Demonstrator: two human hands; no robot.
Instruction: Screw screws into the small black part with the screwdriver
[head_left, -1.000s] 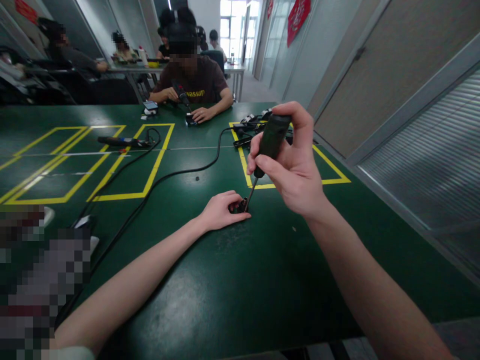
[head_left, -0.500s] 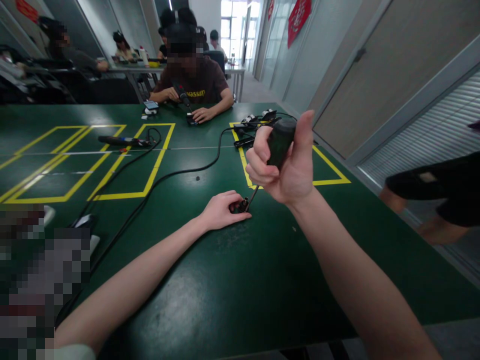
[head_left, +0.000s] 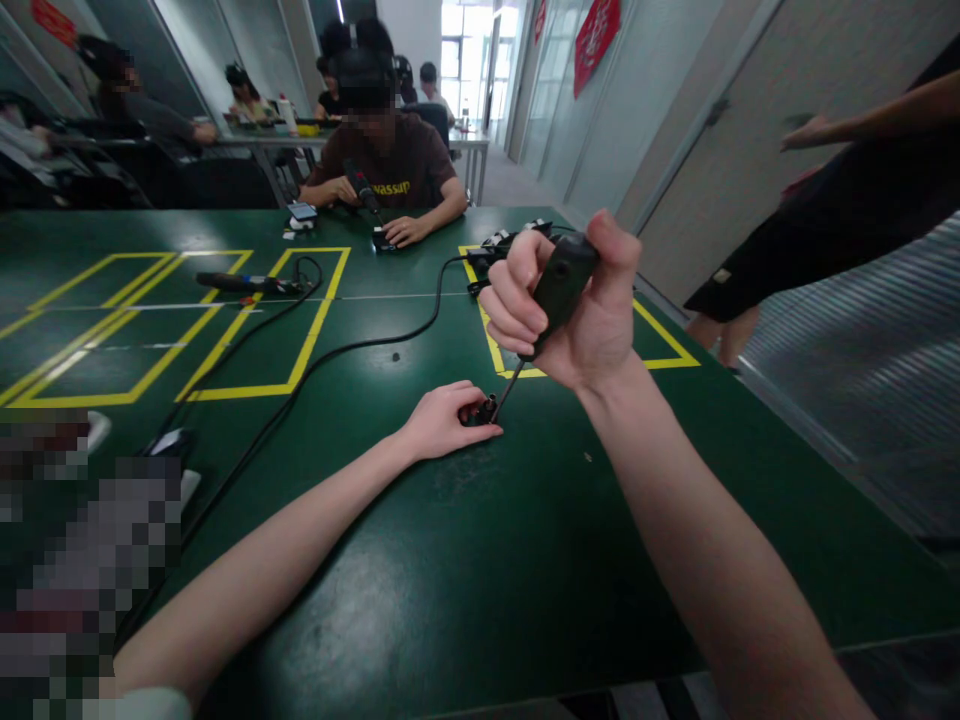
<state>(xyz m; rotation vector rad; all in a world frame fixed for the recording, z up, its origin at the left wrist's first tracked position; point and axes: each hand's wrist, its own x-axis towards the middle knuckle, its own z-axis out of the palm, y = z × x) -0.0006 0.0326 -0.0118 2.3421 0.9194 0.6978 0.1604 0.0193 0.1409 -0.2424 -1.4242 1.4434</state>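
Observation:
My left hand [head_left: 448, 420] rests on the green table, its fingers closed round a small dark part [head_left: 480, 410] with a short metal post standing up. What kind of part it is, I cannot make out. My right hand [head_left: 574, 300] is wrapped round the black handle of a screwdriver [head_left: 562, 275]. The thumb lies near the handle's end. The thin metal shaft slants down to the left, and its tip meets the small part beside my left fingertips. My fingers hide some of the part.
Yellow tape marks boxes on the green table [head_left: 420, 520]. A corded electric screwdriver [head_left: 244, 283] lies to the left, and a black cable [head_left: 352, 345] crosses the middle. Black and white parts [head_left: 517, 237] lie beyond my right hand. A co-worker [head_left: 390, 165] sits opposite; another person [head_left: 817, 220] stands at right.
My right hand has turned the screwdriver, its handle tilting further to the right, while the thumb has folded closer to the handle. My left hand stays put. The person at right has moved further into view.

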